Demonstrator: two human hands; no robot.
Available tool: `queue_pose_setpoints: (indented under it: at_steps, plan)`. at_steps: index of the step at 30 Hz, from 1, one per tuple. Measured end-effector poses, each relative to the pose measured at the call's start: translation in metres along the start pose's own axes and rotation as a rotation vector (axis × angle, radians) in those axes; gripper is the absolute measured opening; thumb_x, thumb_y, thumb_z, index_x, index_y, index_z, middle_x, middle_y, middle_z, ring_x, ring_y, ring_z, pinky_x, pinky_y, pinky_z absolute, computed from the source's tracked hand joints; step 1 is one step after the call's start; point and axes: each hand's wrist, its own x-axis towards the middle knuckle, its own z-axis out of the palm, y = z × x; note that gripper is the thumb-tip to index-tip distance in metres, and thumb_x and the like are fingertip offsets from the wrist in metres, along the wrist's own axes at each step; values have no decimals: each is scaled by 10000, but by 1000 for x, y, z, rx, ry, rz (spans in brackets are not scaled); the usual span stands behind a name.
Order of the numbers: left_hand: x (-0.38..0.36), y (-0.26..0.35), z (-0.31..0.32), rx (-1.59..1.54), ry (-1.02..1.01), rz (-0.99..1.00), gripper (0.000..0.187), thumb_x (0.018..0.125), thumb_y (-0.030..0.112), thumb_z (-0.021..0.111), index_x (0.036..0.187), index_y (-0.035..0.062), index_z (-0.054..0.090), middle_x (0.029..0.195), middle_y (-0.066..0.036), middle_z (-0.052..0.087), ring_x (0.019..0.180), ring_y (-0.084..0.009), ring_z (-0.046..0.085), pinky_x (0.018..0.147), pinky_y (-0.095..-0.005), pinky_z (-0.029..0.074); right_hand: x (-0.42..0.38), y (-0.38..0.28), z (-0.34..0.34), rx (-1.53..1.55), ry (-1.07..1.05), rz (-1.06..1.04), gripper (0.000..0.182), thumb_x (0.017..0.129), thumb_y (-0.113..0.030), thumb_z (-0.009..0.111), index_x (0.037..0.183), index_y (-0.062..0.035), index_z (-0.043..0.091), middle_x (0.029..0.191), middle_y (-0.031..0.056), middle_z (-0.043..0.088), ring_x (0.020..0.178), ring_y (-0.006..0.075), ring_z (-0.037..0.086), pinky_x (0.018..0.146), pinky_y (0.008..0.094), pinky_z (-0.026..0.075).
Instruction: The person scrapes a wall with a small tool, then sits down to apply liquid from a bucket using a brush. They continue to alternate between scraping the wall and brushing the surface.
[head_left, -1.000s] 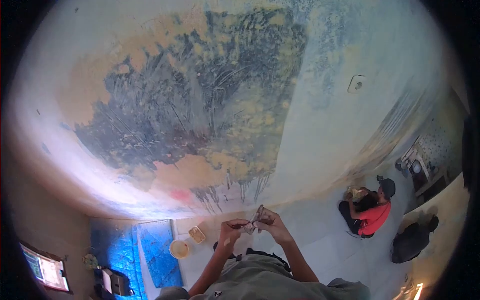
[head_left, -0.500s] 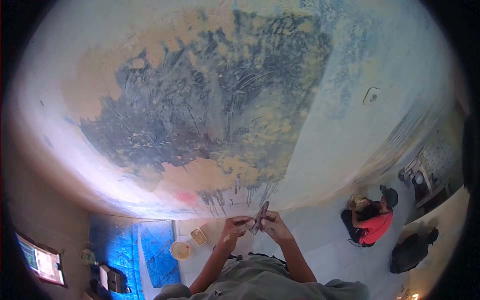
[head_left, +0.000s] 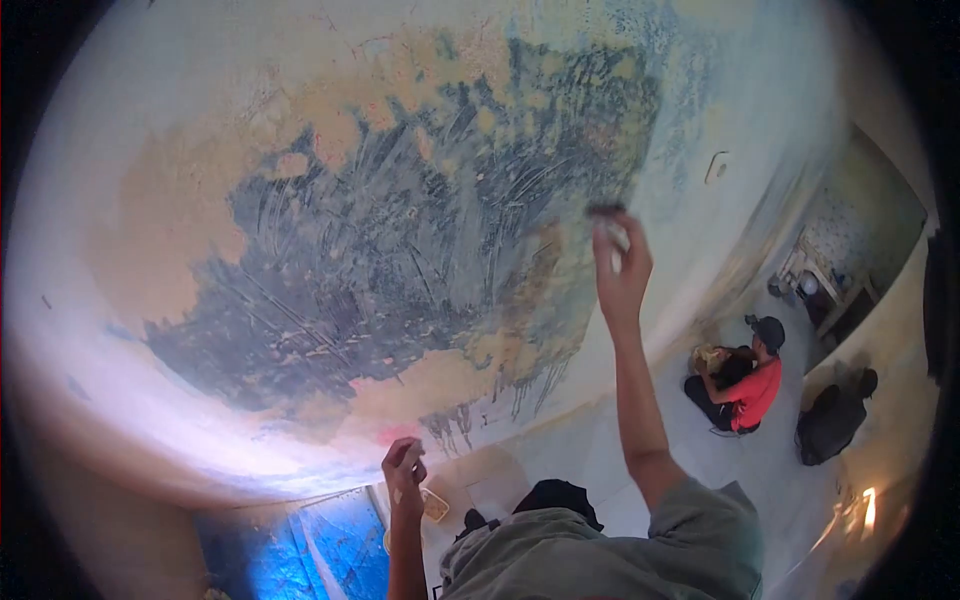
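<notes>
My right hand is raised to the wall, its fingers closed around a small dark piece with a pale part. Motion blurs the piece, and its kind is hard to make out. It lies against or just in front of the right part of a large dark, scratched patch on the wall. Lower left, my left hand is held up with its fingers curled in, near the wall's foot. Whatever its fingers may hold is hidden.
A pale tub stands on the floor behind my left wrist, near a blue sheet. To the right, a person in a red shirt sits on the floor beside another person in dark clothes. A socket is on the wall.
My hands have come apart. The right one has risen to the wall with the dark piece; the left has moved left. The view has shifted, and a brownish smear shows below my right hand.
</notes>
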Motion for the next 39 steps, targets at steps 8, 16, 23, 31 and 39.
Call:
queue_pose_setpoints:
  at_steps: [8,16,23,31,39]
  plan:
    - [-7,-10,-68,27,113,-8,144,802,192,623,854,59,601,706,-7,521,451,-32,335,409,-199,216,97,-26,58,-707,-181,-878,593,779,-353,666,1198,14,465,1258,226,458,1195,401,398,1018,496,262]
    - [19,-16,-75,-73,179,-74,174,816,199,573,902,48,590,715,-16,526,439,-52,370,377,-190,241,131,-9,31,-736,-40,-791,700,756,-480,641,1290,-70,452,1296,154,462,1259,311,383,1047,490,239]
    - [47,-11,-51,-66,14,35,295,843,311,539,925,30,577,743,-34,528,449,-61,375,388,-196,253,143,6,31,-686,-30,-772,767,744,-558,604,1333,-100,422,1362,103,425,1299,256,354,1076,478,225]
    - [45,-18,-39,-72,12,-6,431,877,443,520,1064,55,530,745,-15,517,479,-55,370,402,-198,269,119,9,45,-593,-381,-763,820,678,-526,665,1321,-87,406,1347,147,404,1264,333,354,1032,494,270]
    - [45,-14,-39,-89,134,-27,330,903,378,468,1041,88,543,725,-15,515,486,-53,377,410,-196,245,131,1,43,-581,-233,-774,770,653,-507,674,1291,-131,462,1274,98,486,1198,301,437,1029,481,286]
